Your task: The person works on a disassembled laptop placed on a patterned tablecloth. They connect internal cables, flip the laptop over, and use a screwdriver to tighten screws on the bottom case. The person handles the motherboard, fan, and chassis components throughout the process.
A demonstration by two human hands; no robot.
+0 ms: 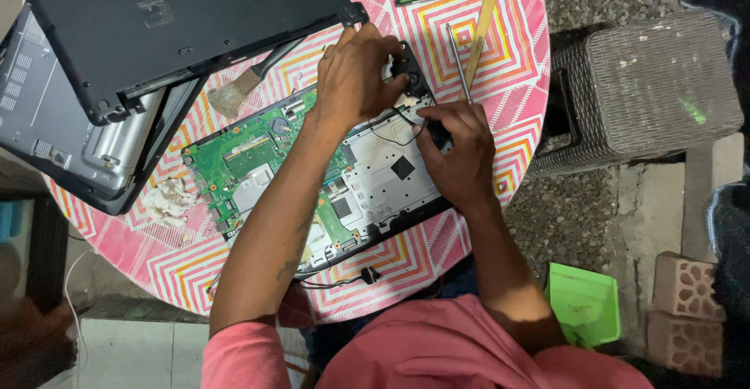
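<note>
Fingers of our left hand (361,73) curl down and press on the black corner part (412,76) of the opened laptop base (375,178); whether they pinch anything we cannot tell. Our right hand (461,155) is closed around a small black piece (437,133) where a thin black cable (394,135) runs. Both forearms reach up from six o'clock, the left slanting towards one o'clock. Its long axis runs from eight to two o'clock across the striped round table (437,256), green board (258,158) at the eight o'clock end.
</note>
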